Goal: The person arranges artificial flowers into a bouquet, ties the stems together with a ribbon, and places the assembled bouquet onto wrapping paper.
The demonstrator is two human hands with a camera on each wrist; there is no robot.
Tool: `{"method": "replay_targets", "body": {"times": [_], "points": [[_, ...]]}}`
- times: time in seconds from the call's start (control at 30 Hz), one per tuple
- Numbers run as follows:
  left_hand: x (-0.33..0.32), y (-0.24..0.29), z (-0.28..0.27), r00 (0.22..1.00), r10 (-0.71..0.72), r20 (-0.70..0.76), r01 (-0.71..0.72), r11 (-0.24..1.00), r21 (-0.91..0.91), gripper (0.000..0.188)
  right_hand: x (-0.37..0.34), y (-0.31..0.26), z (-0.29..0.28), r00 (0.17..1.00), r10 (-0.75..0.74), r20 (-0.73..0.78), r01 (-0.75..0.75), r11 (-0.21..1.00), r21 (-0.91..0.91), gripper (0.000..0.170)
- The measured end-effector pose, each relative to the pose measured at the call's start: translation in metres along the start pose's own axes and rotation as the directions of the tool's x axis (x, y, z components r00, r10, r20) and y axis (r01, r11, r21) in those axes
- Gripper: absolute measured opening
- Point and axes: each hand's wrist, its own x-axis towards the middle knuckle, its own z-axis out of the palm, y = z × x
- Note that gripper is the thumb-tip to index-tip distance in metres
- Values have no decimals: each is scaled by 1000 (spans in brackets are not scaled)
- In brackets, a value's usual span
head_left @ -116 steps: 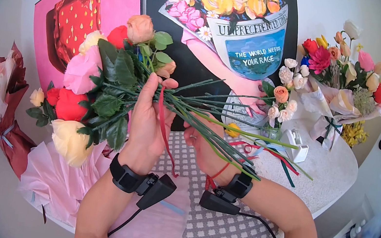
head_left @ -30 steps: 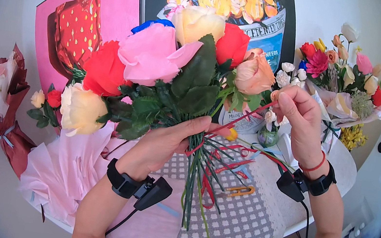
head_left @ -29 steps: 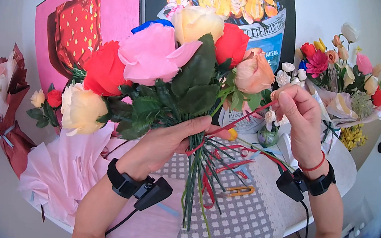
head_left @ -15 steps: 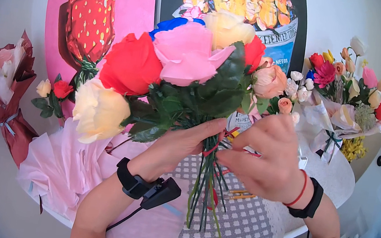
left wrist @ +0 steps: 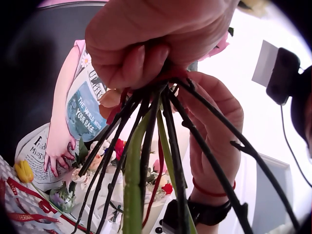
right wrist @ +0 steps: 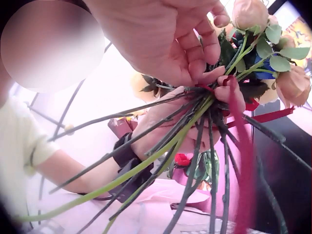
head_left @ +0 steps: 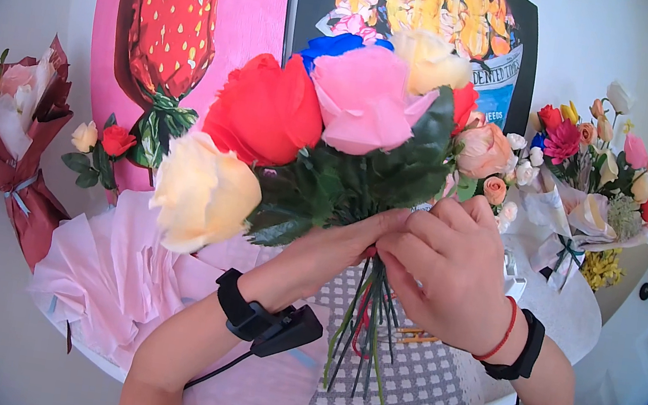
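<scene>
A bouquet of large roses, with a pink rose point(head_left: 366, 100) at its middle, is held upright by my left hand point(head_left: 316, 256), curled round the stems just below the leaves. My right hand point(head_left: 443, 275) meets it there, its bent fingers at the red ribbon on the binding point. In the left wrist view the ribbon point(left wrist: 173, 74) lies across the gathered stems point(left wrist: 168, 122), partly hidden by fingers. The right wrist view shows the ribbon's loose end point(right wrist: 241, 161) hanging past the stems; the right fingertips pinch near its wrap, the exact grip partly hidden.
Pink wrapping paper point(head_left: 112, 271) lies at the left of the table. A maroon-wrapped bouquet point(head_left: 27, 200) stands far left, a white-wrapped one point(head_left: 583, 208) at the back right. Two pictures lean behind. Orange scissors point(head_left: 415, 333) lie on the patterned cloth point(head_left: 430, 386).
My right hand has come in from the right, where it pulled the ribbon out taut, to the binding point beside my left hand. The view has shifted, and the bouquet appears farther right.
</scene>
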Motion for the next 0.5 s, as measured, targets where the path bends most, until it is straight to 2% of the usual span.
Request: {"method": "replay_targets", "body": {"times": [0.2, 0.27, 0.37, 0.43, 0.5], "points": [[2, -2, 0, 1000, 0, -23, 0, 1000, 8, 38, 0, 1, 0, 998, 56, 18, -55, 998, -36, 18], [5, -3, 2, 996, 2, -88, 0, 1000, 21, 34, -3, 6, -1, 996, 83, 18, -82, 995, -58, 18], [6, 1, -2, 998, -18, -60, 21, 998, 54, 34, -11, 19, -3, 983, 182, -38, -180, 983, 37, 13], [3, 4, -2, 998, -22, -51, 24, 998, 54, 33, -18, 22, -1, 924, 382, 22, -363, 855, 370, 15], [2, 6, -1, 999, -24, -37, 26, 998, 58, 33, -22, 23, -4, 923, 380, 68, -378, 856, 353, 19]]}}
